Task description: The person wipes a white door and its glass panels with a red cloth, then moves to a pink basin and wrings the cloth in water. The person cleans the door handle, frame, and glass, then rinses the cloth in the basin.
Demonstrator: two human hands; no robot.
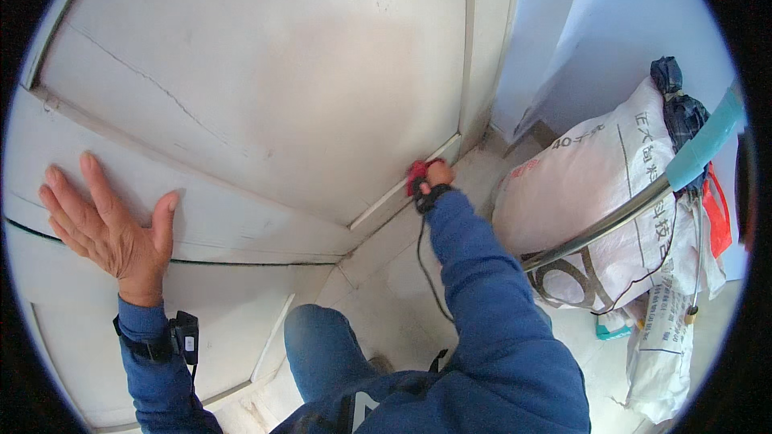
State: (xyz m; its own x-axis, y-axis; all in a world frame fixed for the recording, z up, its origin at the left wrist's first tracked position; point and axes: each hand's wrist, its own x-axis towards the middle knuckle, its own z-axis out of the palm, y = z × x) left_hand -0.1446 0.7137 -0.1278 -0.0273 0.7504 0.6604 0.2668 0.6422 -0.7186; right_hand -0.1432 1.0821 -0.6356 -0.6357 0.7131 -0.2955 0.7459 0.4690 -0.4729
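Observation:
My left hand (114, 232) rests with spread fingers against the white frame of a panelled door or cabinet front (253, 217). Nothing is in that hand. Further to the right, my right hand (440, 173) grips a bunched red cloth (416, 176), held against the trim along the panel's lower edge (380, 200). Part of the cloth is hidden by the fingers. A fine crack runs across the white panel (253, 72) above my left hand.
A stuffed white woven sack (579, 187) bearing writing leans by the wall at right. A metal tube with a teal sleeve (702, 144) crosses it. Below lie another white sack (657, 367) and a teal-and-white packet (612, 327). A dark cable (429, 274) hangs from my right wrist.

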